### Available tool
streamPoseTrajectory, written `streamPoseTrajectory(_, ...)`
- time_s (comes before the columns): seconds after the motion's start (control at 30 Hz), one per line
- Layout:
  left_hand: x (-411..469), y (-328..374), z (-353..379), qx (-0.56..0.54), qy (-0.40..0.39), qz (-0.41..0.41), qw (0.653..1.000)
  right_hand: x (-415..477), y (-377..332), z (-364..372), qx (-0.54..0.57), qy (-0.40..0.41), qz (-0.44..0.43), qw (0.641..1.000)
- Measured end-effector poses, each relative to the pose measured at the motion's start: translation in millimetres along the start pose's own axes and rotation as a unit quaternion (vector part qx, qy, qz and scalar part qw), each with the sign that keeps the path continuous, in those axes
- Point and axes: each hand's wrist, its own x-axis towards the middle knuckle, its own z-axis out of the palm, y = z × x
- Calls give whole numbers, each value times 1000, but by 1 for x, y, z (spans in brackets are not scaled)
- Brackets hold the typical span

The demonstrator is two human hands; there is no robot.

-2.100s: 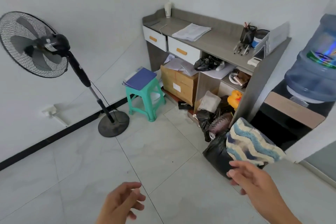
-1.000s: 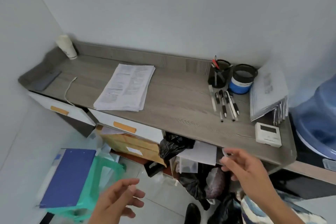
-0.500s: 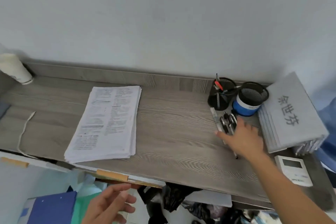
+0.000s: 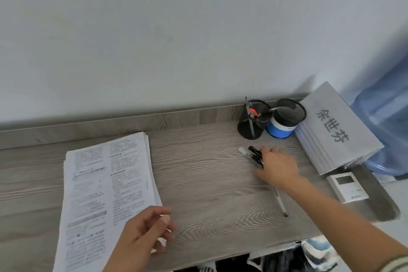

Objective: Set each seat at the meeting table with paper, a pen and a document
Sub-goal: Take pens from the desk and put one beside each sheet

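Right hand (image 4: 277, 166) is covering the light, slippery pens (image 4: 254, 154), grasp indeterminable through blur; left hand (image 4: 143, 236) is hovering slack, empty. Pinch mid-barrel.

We see a table (image 4: 198, 172) of grey wood with wavy grain, not shiny. The stack (image 4: 106, 183) is thin white paper. Two cups (image 4: 251, 126) are black wire mesh. The pens (image 4: 254, 154) look like smooth plastic.

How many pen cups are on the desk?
2: a black mesh cup holding pens by the back ledge, and a blue-banded mesh cup just to its right. Nothing seems hidden.
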Motion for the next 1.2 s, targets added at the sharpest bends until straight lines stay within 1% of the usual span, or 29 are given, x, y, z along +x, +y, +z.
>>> streamPoseTrajectory(0.07, 7, 5, 5, 6, -20, 2, 1000, -1, -1, 4, 7, 10, 2, 1000)
streamPoseTrajectory(0.13, 11, 9, 10, 8, -33, 3, 999, -3, 2, 9, 41, 38, -2, 998)
streamPoseTrajectory(0.27, 13, 13, 16, 9, -35, 2, 999, -4, 11, 13, 92, 78, -8, 993)
streamPoseTrajectory(0.33, 11, 14, 18, 20, -34, 0, 999, -4, 14, 9, 165, 109, -7, 980)
streamPoseTrajectory(0.37, 10, 15, 18, 24, -35, -2, 999, -4, 14, 4, 227, 137, -6, 964)
streamPoseTrajectory(0.4, 10, 16, 19, 28, -35, -2, 999, -6, 14, -2, 299, 170, -3, 939)
streamPoseTrajectory(0.43, 10, 17, 19, 29, -31, -1, 999, -9, 13, -8, 379, 204, 4, 902)
streamPoseTrajectory(0.47, 9, 18, 20, 27, -24, 0, 999, -12, 11, -14, 457, 236, 8, 858)
streamPoseTrajectory(0.53, 9, 20, 23, 26, -11, 6, 1000, -21, 4, -20, 566, 290, 7, 771)
streamPoseTrajectory(0.57, 9, 21, 25, 29, -6, 10, 1000, -24, 1, -17, 596, 305, 6, 743)
streamPoseTrajectory(0.6, 9, 22, 27, 31, -1, 15, 999, -27, -2, -12, 614, 309, 7, 726)
streamPoseTrajectory(0.63, 8, 23, 30, 33, 2, 19, 999, -29, -3, -3, 624, 303, 9, 720)
streamPoseTrajectory(0.7, 8, 24, 34, 32, 8, 23, 999, -31, 0, 23, 631, 275, 13, 725)
streamPoseTrajectory(0.73, 7, 24, 36, 32, 11, 22, 999, -32, 3, 36, 625, 260, 11, 736)
streamPoseTrajectory(0.8, 7, 23, 40, 37, 14, 18, 999, -35, 12, 57, 578, 241, -20, 779)
streamPoseTrajectory(0.87, 7, 21, 45, 45, 13, 15, 999, -35, 16, 66, 512, 247, -75, 819)
streamPoseTrajectory(0.93, 9, 23, 52, 48, 6, 15, 999, -31, 16, 66, 484, 241, -101, 835)
streamPoseTrajectory(1.0, 12, 29, 60, 44, -2, 26, 999, -26, 15, 59, 497, 218, -101, 834)
streamPoseTrajectory(1.07, 17, 36, 71, 41, 6, 51, 998, -25, 13, 43, 530, 172, -93, 825)
streamPoseTrajectory(1.1, 20, 41, 76, 42, 14, 67, 997, -28, 11, 32, 536, 142, -95, 827)
streamPoseTrajectory(1.13, 23, 45, 81, 42, 21, 83, 995, -33, 9, 20, 536, 104, -103, 831)
streamPoseTrajectory(1.17, 26, 50, 86, 40, 25, 93, 995, -41, 7, 7, 547, 58, -116, 827)
streamPoseTrajectory(1.2, 29, 55, 92, 32, 23, 98, 994, -50, 4, -3, 572, 4, -129, 810)
